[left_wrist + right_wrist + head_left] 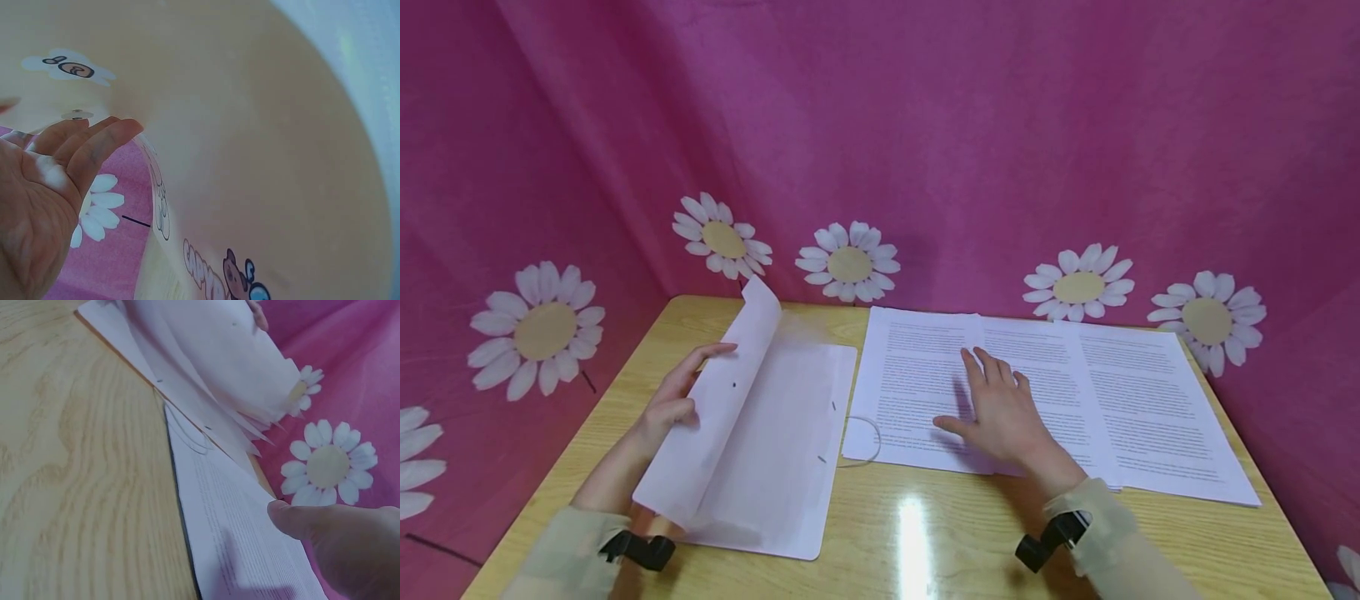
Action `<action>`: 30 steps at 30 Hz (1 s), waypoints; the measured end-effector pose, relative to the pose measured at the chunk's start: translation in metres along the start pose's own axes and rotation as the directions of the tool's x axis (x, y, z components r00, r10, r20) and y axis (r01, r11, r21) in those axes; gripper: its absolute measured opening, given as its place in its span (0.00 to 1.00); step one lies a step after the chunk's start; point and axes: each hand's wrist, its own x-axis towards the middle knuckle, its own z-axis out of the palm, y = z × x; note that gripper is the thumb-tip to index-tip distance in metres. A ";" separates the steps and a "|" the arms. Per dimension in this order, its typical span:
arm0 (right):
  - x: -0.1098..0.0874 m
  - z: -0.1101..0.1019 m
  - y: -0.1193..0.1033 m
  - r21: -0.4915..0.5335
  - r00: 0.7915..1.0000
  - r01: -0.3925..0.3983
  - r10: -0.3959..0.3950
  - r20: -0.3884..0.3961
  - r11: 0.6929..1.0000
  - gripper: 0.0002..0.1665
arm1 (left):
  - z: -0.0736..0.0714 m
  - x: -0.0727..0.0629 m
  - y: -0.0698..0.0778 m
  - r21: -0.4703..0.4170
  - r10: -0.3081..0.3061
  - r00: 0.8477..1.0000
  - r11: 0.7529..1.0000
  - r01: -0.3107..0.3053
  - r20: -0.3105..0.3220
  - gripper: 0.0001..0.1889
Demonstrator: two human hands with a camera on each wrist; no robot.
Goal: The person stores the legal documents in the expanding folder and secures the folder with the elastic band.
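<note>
At the left of the table lies a white-lined folder (790, 467) with its cover (722, 417) lifted and curling. My left hand (673, 404) holds that cover near its left edge, thumb and forefinger overlapping the inner face. From the left wrist view, the cover's outside (250, 125) is cream with cartoon prints, and several fingers (94, 153) lie against its edge. My right hand (1000, 417) is spread over the printed sheets (917, 375), palm down, its shadow beside it. In the right wrist view its thumb (290, 519) overlaps the sheets' far edge.
More printed sheets (1165, 408) overlap in a row to the right. A thin pale cord loop (878, 437) runs from the folder's right edge onto the nearest sheet. Behind the wooden table (880, 517) hangs a pink curtain (925, 150) with white daisies.
</note>
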 end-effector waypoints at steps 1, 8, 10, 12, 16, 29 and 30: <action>0.000 0.000 0.003 0.010 1.000 -0.006 0.006 0.003 1.000 0.70 | 0.000 0.000 0.000 -0.002 0.001 1.000 1.000 -0.001 0.002 0.45; 0.000 -0.002 0.017 0.146 0.998 -0.062 0.059 0.025 0.987 0.72 | 0.001 0.001 0.000 -0.017 0.027 1.000 0.999 -0.027 0.007 0.45; 0.000 -0.001 0.020 0.175 0.996 -0.083 0.077 0.039 0.981 0.72 | 0.001 0.001 -0.001 -0.023 0.031 0.999 0.999 -0.031 0.008 0.45; 0.000 0.000 0.022 0.200 0.993 -0.113 0.103 0.059 0.973 0.73 | 0.001 0.001 -0.002 -0.024 0.036 0.999 0.999 -0.035 0.007 0.45; 0.003 0.004 0.024 0.254 0.984 -0.170 0.152 0.089 0.952 0.73 | 0.001 0.000 -0.002 -0.016 0.035 0.999 0.999 -0.035 0.002 0.45; 0.019 0.016 0.022 0.322 0.940 -0.340 0.312 0.135 0.884 0.75 | -0.001 0.000 -0.001 -0.039 0.001 1.000 0.999 0.000 0.020 0.45; 0.020 0.017 0.022 0.309 0.936 -0.351 0.324 0.138 0.884 0.75 | 0.000 0.000 -0.001 -0.037 -0.001 1.000 0.999 0.001 0.020 0.45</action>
